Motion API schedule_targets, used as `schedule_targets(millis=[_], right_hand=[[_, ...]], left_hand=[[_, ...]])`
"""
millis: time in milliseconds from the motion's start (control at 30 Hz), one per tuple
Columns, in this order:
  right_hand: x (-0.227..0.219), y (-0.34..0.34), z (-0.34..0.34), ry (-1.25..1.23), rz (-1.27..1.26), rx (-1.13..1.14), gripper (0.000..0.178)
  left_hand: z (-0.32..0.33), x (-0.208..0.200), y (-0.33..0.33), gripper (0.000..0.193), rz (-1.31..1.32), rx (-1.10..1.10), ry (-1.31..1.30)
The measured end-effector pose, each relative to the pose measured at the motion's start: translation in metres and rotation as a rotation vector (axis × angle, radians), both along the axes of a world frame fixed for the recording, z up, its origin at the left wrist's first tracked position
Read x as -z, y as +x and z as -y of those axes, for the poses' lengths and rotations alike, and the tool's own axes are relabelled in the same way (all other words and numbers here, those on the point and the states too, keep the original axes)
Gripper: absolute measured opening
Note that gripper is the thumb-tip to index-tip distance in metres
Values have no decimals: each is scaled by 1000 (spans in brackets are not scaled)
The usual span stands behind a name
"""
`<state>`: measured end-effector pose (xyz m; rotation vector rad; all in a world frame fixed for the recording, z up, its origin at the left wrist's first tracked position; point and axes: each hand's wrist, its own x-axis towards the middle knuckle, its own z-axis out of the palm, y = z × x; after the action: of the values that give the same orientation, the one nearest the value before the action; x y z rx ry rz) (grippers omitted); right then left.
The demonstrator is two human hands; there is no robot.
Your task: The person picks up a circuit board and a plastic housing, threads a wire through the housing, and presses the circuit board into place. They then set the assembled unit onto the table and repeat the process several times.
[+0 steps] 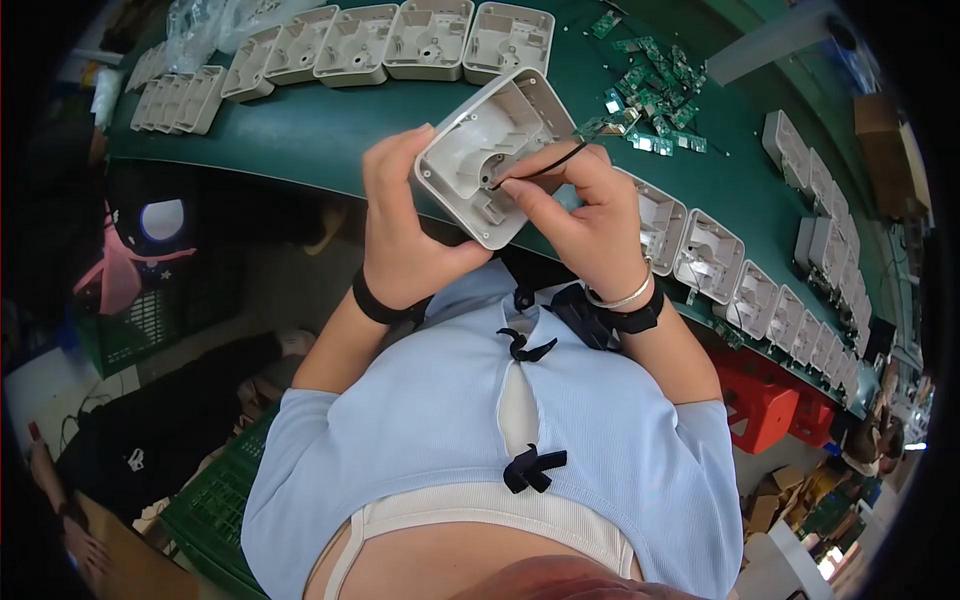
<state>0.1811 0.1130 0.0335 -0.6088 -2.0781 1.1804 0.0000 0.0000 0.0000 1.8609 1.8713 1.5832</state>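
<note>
My left hand (408,215) grips a pale grey plastic housing (462,150) by its left side, tilted with its hollow inside facing me above the table's front edge. Thumb and forefinger of my right hand (580,200) pinch a thin black cable (555,166), its end close to the round socket inside the housing. From the pinch the cable runs up to a small green circuit board (610,124) near the housing's right rim. Whether the cable end sits in the socket's hole, I cannot tell.
Similar housings (430,40) stand in a row along the back left, with more (708,255) along the right edge. A pile of green circuit boards (655,90) lies on the green table (300,130). Red stools (755,400), a green crate (215,510) and another person (150,420) are around me.
</note>
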Motion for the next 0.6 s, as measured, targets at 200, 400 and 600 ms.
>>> schedule_targets(millis=[200, 400, 600], right_hand=[[5, -8, -4, 29, -5, 125, 17], [6, -9, -13, 143, 1, 188, 14], [6, -7, -20, 3, -12, 148, 13]], left_hand=[[-11, 0, -2, 108, -22, 32, 24], [-20, 0, -5, 107, 11, 66, 2], [-32, 1, -4, 106, 3, 74, 3]])
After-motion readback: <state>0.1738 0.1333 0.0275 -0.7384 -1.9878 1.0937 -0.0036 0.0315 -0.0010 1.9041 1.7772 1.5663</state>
